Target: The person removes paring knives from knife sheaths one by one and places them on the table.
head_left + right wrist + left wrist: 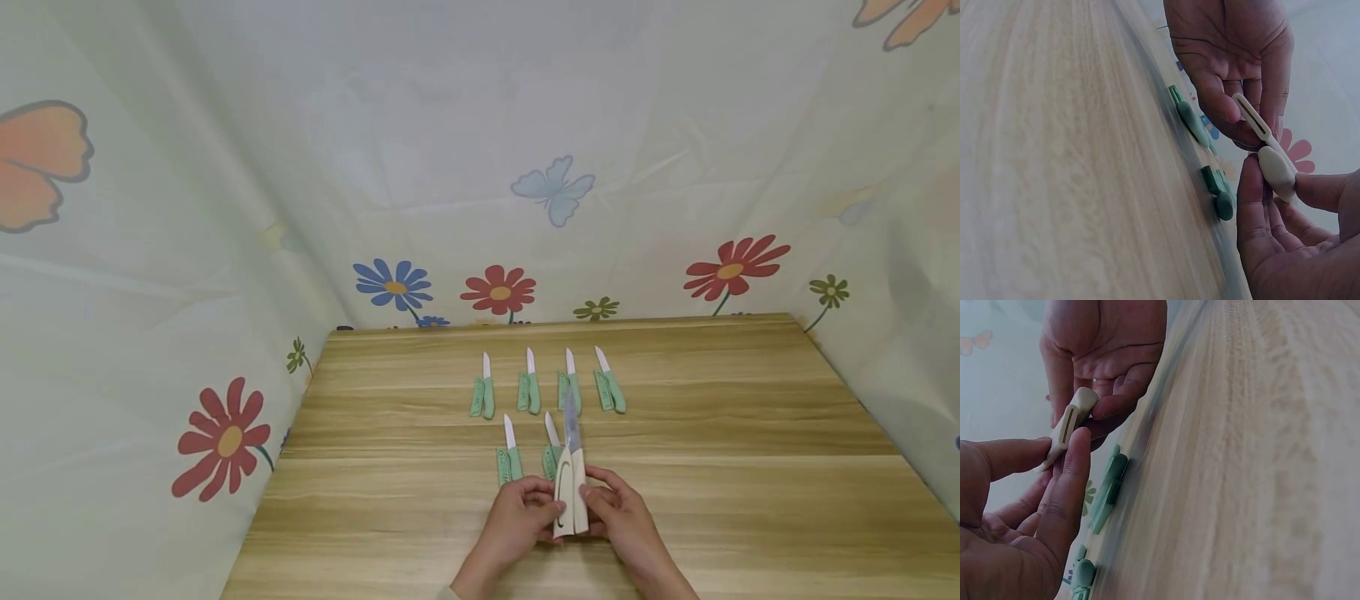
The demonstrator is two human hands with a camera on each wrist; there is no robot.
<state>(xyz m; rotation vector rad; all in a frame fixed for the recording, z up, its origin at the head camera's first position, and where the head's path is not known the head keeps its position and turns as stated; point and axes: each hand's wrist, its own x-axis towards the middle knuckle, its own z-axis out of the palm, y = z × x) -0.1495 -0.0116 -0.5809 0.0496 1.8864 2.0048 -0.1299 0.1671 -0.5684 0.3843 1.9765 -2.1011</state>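
Side by side above the wooden table, a cream-handled knife (573, 421) and its cream sheath (564, 497) are held upright in the head view, bare blade pointing away. My left hand (516, 518) pinches the sheath between thumb and fingers. With the thumb on top, my right hand (624, 518) grips the knife's handle (1277, 172). The left wrist view shows the slotted mouth of the sheath (1068, 428) facing the camera, right against the handle (1087, 398). Just beyond the hands lie two green paring knives (514, 461), one partly hidden by the sheath.
Several more green paring knives (533, 393) form a row farther back on the table (720, 400), blades pointing away, each with a green sheath (477, 398) at its left. A flower-printed curtain (450, 167) surrounds the table's back and sides.
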